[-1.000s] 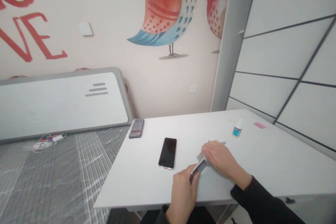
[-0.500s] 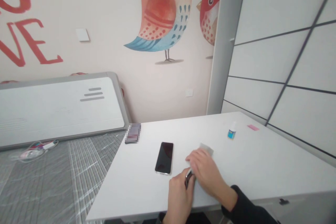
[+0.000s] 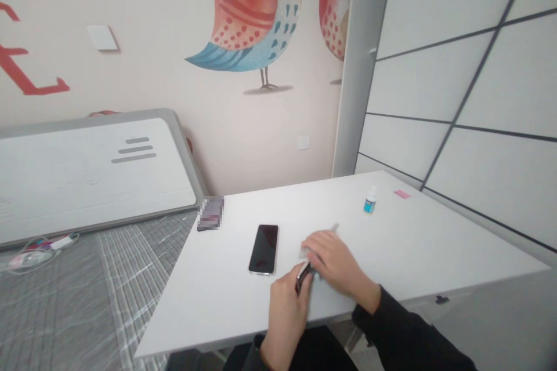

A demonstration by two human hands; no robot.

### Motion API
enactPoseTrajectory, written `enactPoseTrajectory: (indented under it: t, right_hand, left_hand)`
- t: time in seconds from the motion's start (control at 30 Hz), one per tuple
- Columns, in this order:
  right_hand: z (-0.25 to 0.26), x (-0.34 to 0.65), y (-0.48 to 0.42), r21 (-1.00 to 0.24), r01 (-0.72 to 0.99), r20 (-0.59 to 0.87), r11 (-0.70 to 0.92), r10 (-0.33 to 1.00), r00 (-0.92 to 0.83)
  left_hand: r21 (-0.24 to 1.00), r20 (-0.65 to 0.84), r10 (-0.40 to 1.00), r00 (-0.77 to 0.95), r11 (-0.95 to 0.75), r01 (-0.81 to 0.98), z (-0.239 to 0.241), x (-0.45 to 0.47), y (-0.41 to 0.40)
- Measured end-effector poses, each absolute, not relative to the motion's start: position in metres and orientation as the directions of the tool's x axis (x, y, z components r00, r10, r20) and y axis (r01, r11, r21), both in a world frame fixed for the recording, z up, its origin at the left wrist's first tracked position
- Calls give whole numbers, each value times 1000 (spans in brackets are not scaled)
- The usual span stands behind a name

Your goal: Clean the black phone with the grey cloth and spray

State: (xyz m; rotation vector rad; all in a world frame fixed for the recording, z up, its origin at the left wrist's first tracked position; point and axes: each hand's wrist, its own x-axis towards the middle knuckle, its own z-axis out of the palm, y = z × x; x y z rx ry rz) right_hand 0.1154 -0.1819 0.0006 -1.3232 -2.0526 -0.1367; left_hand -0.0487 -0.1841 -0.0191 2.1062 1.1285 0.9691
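Note:
My left hand (image 3: 287, 304) is closed around a slim dark object with a shiny metal edge (image 3: 303, 274), which looks like a phone seen edge-on; most of it is hidden by my hands. Close against its far end, my right hand (image 3: 333, 261) has its fingers bent over the object. A thin, pale, see-through sheet (image 3: 335, 227) pokes out beyond the right knuckles, and the fingers are closed on it. Flat on the table to the left of both hands lies a black-screened smartphone (image 3: 264, 249).
On the white table (image 3: 200, 301) stand a small white bottle with a blue label (image 3: 369, 201) and, further right, a pink slip (image 3: 402, 193). A blurred-out packet (image 3: 211, 213) lies at the far left corner. A white panelled cabinet (image 3: 491, 81) borders the right side.
My view has shifted right and slightly down, so everything sits further left and higher. The pale sheet beyond my right hand shows less and is turned more edge-on.

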Motion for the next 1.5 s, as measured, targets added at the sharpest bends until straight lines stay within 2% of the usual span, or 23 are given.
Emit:
enactPoseTrajectory:
  t: [0.07,0.1,0.2,0.27,0.3,0.4,0.43,0.53,0.6,0.63,0.7,0.73,0.77,0.9,0.93,1.03,1.07,1.2,1.23,1.33,1.37,1.5]
  right_hand:
    - [1,120,-180,-270,910,597,316,796,-99]
    - [1,118,-181,-273,915,599,297,797,-80]
    - [-1,102,-189,-304,810,595,502,764,-250]
    - [-1,97,-191,-327,734,572,595,743,-348]
    - [-1,99,-191,-315,742,572,592,742,-349]
    - [-1,108,-186,-303,870,614,389,778,-133]
    - [-1,108,-186,-308,878,619,367,778,-108]
    - [-1,99,-192,-307,762,590,570,742,-318]
    - [0,96,-194,-311,716,563,625,728,-391]
    - [1,97,-194,-304,747,570,591,741,-355]
    - [0,100,-192,-306,865,611,397,779,-141]
    - [-1,101,-192,-305,886,623,348,777,-91]
    - [-2,101,-193,-297,882,631,365,769,-106]
    - [-7,101,-200,-259,735,540,626,725,-427]
    - [-8,104,-200,-249,750,550,612,727,-411]
    - [-11,110,-197,-279,899,639,338,764,-89]
    - [-13,110,-197,-287,897,640,337,764,-83]
    - [-18,109,-198,-224,768,530,600,736,-421]
    - [-19,110,-197,-206,781,538,589,735,-412]
    - [-23,115,-193,-219,917,651,334,750,-118]
    - [-24,115,-193,-221,916,648,335,752,-119]
    - [-24,113,-194,-171,773,510,611,726,-461]
  left_hand:
    - [755,312,868,386,-473,454,-18,-48,-184]
    - [751,306,871,384,-469,466,-18,-48,-183]
    - [699,285,887,364,-452,554,-22,-47,-181]
    - [685,274,889,366,-448,575,-22,-48,-180]
    - [694,275,887,371,-450,562,-21,-48,-181]
    - [742,294,879,376,-458,490,-18,-47,-182]
    - [744,304,877,372,-462,482,-17,-47,-182]
    - [706,327,869,372,-486,515,-19,-47,-180]
    - [682,331,867,372,-493,540,-21,-47,-180]
    - [685,327,870,370,-488,541,-21,-47,-181]
    - [711,312,878,364,-470,523,-21,-47,-182]
    - [717,308,878,367,-468,517,-21,-47,-182]
    - [713,309,876,371,-471,519,-22,-47,-182]
    - [668,328,862,386,-501,550,-23,-46,-181]
    - [676,327,864,382,-497,544,-22,-46,-181]
    - [728,311,876,368,-468,501,-18,-45,-184]
    - [737,298,881,367,-456,499,-16,-45,-184]
    - [731,257,894,366,-428,532,-15,-45,-186]
    - [739,260,894,366,-428,521,-14,-45,-186]
    - [774,266,894,360,-421,474,-13,-45,-187]
    - [774,248,899,362,-408,484,-13,-45,-186]
    - [737,184,901,392,-390,552,-16,-44,-185]
